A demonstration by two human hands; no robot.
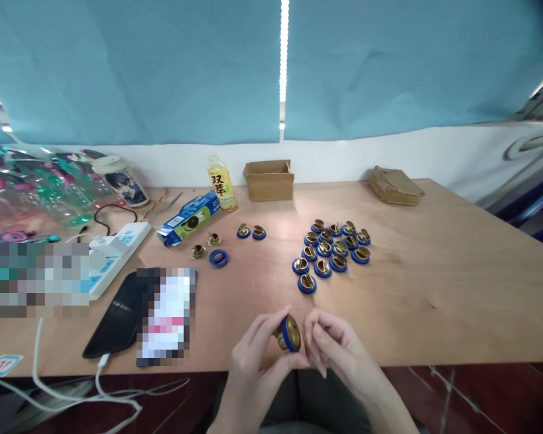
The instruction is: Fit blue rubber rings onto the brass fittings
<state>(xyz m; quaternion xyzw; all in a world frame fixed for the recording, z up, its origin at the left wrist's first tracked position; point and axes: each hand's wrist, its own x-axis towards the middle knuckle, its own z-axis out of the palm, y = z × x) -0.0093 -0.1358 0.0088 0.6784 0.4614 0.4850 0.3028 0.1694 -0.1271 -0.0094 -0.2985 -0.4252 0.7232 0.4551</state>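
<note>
My left hand (262,349) grips a round brass fitting with a blue ring (289,333) around its rim, tilted on edge above the table's front edge. My right hand (335,343) is close beside it on the right, its fingers pinched together; what they hold, if anything, is hidden. Several similar brass fittings with blue rings (324,248) stand grouped on the table beyond my hands. Two more blue-ringed fittings (251,231) sit farther left. Two brass fittings without rings (207,245) lie near loose blue rings (218,258).
A phone (166,319) and a black slab-shaped device (122,313) lie left, with a power strip (122,256) and cables behind. Along the back are a blue box (190,218), yellow drink bottle (223,184), open cardboard box (270,185) and brown package (396,185). Plastic bottles crowd the far left.
</note>
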